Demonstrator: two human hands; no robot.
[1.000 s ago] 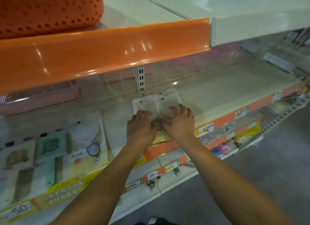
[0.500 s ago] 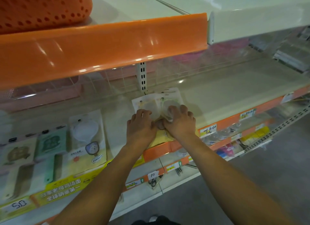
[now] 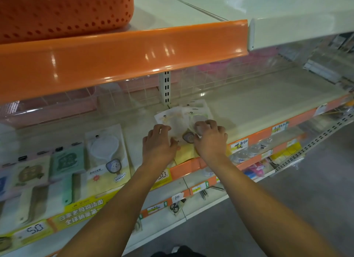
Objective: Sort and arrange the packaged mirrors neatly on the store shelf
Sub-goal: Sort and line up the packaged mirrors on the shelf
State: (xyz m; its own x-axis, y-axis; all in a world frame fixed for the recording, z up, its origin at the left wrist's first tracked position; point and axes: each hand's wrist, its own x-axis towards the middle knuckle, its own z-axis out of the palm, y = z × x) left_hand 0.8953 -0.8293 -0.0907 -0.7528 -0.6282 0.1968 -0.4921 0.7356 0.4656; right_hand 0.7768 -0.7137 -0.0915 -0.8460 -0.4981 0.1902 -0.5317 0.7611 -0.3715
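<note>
A small stack of packaged mirrors (image 3: 178, 116), pale cards in clear wrap, lies on the cream middle shelf (image 3: 268, 101) under a clear front guard. My left hand (image 3: 159, 141) rests on the stack's left packet, fingers curled over its lower edge. My right hand (image 3: 209, 137) presses on the right packet, fingers bent over the round mirror. Both hands grip the stack side by side. Another packaged mirror (image 3: 107, 153) with a heart-shaped white mirror lies flat further left on the same shelf.
Green and beige packaged items (image 3: 65, 162) lie in rows at the left. An orange perforated basket (image 3: 63, 9) sits on the upper shelf, whose orange lip (image 3: 122, 53) overhangs. Lower shelves hold small goods and price tags (image 3: 239, 144). Grey floor lies at the right.
Both hands stay on the mirror stack; my right fingers have curled tighter over the right packet. The view shifted slightly.
</note>
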